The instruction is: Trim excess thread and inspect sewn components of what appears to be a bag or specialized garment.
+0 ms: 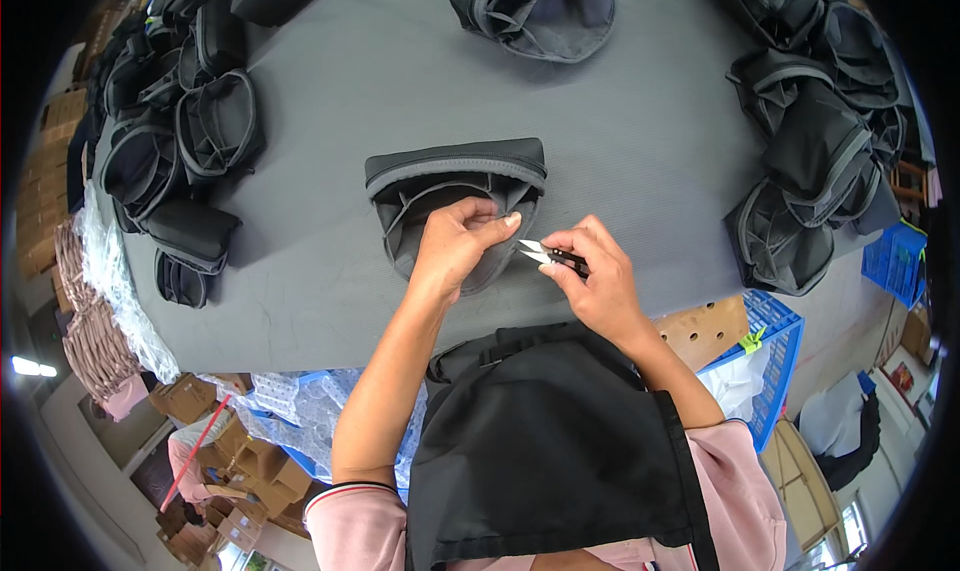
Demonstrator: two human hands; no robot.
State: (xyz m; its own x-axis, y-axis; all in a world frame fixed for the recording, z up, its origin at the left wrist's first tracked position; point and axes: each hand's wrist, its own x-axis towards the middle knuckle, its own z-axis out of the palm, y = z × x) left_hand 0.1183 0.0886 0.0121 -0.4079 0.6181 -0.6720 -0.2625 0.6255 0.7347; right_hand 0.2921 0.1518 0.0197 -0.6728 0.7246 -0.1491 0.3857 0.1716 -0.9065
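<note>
An unzipped black pouch (455, 156) with a grey zipper edge and inner pockets lies on the grey table in front of me. My left hand (458, 241) reaches over its near rim, fingers partly inside, thumb and fingers pinched on the pouch's edge; the fingertips are partly hidden. Just right of that, my right hand (598, 276) grips a small pair of thread snips (550, 257) with black handles. The bright blades point left toward my left thumb and stand slightly apart. Any thread between them is too fine to make out.
More black pouches (220, 121) pile up along the table's left side, and another heap (815, 161) lines the right. One open pouch (540, 16) lies at the far middle. Below the table's near edge stand a blue crate (775, 371) and clear plastic wrap (290, 401).
</note>
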